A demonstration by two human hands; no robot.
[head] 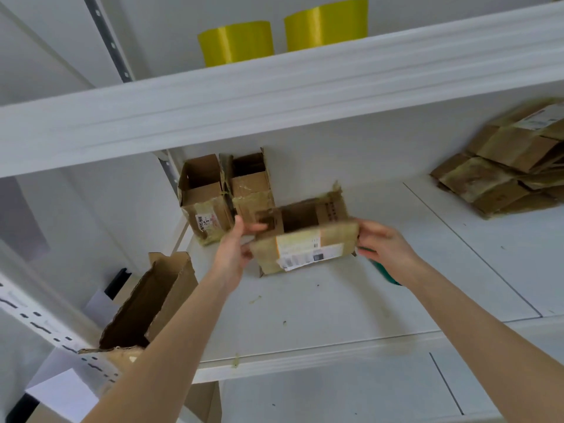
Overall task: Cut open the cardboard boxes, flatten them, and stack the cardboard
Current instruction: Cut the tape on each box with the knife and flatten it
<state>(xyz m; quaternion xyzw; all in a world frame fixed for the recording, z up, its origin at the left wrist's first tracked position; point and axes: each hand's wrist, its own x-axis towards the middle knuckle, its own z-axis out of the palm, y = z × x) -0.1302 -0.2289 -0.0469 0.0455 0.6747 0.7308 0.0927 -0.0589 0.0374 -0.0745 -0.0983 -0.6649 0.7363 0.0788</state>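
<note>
A tape-crusted, open rectangular cardboard box [305, 236] sits mid-way along the smooth white shelf [335, 306]. The left hand [236, 248] has its grip on the box's left end, the right hand [383, 242] on its right end. The flattened corrugated stack [503, 166] lies far right.

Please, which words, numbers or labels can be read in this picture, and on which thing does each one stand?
No text here can be read for certain.
White label on the held box: barcode and print, too blurred.
Dark print on its back flap: too small.
White label on the left open box: red and black marks, unreadable.
White label on the flat cardboard stack: blurred.
</note>
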